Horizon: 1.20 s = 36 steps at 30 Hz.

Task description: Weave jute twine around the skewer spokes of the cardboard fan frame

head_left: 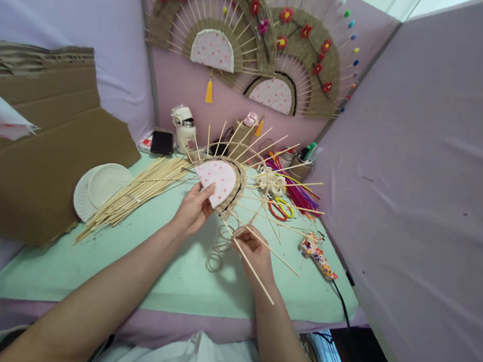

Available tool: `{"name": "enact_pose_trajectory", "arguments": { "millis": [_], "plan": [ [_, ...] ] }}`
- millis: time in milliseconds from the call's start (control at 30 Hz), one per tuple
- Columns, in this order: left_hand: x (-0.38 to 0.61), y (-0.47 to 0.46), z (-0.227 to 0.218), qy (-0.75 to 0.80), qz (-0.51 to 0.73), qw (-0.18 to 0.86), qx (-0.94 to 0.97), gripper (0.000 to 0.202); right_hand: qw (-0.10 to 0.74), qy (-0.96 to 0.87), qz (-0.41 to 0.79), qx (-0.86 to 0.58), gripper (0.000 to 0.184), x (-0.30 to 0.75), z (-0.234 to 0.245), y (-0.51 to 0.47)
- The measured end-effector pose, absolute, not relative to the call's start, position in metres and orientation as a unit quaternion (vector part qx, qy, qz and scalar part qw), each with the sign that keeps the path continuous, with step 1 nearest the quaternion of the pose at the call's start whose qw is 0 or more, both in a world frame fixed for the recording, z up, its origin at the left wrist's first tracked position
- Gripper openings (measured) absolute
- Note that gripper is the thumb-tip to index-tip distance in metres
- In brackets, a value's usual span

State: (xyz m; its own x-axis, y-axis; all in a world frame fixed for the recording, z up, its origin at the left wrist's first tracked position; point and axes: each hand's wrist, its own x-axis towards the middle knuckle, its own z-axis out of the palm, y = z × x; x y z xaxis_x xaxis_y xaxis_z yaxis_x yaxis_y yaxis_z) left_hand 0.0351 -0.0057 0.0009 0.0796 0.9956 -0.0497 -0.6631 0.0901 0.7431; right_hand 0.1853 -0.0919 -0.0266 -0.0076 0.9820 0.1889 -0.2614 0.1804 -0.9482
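Note:
A half-round fan base (220,180), covered with white cloth with pink dots and edged with brown twine, is tilted above the table. Thin bamboo sticks (270,144) fan out from its curved edge. My left hand (197,208) grips the straight lower edge, thumb on the cloth. My right hand (255,248) is closed at the lowest sticks, with jute twine (217,252) pinched in its fingers. Loose twine loops hang beside that hand, and a strand runs up among the sticks.
Bundled sticks (139,192) and white plates (83,192) lie left, near brown cardboard (48,170). Scissors (279,209), pipe cleaners (298,189) and a patterned glue gun (318,255) lie right. A bottle (185,134) and phone (162,142) are behind. Finished fans (307,57) hang on the back wall.

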Motion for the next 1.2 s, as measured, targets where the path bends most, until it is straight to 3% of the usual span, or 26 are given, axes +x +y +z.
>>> {"name": "enact_pose_trajectory", "arguments": {
  "millis": [533,767,1200],
  "plan": [
    [0.035,-0.006,0.005,0.306,0.597,0.688,0.279,0.029,0.587,-0.269,0.732,-0.216,0.027,0.206,-0.021,-0.088],
    [0.031,-0.005,0.008,0.305,0.602,0.684,0.276,0.025,0.616,-0.203,0.736,-0.194,0.021,0.221,-0.018,-0.087],
    [0.023,0.002,0.008,0.298,0.559,0.735,0.241,0.015,0.71,-0.233,0.604,-0.277,0.021,0.278,-0.011,-0.081]
  ]
}}
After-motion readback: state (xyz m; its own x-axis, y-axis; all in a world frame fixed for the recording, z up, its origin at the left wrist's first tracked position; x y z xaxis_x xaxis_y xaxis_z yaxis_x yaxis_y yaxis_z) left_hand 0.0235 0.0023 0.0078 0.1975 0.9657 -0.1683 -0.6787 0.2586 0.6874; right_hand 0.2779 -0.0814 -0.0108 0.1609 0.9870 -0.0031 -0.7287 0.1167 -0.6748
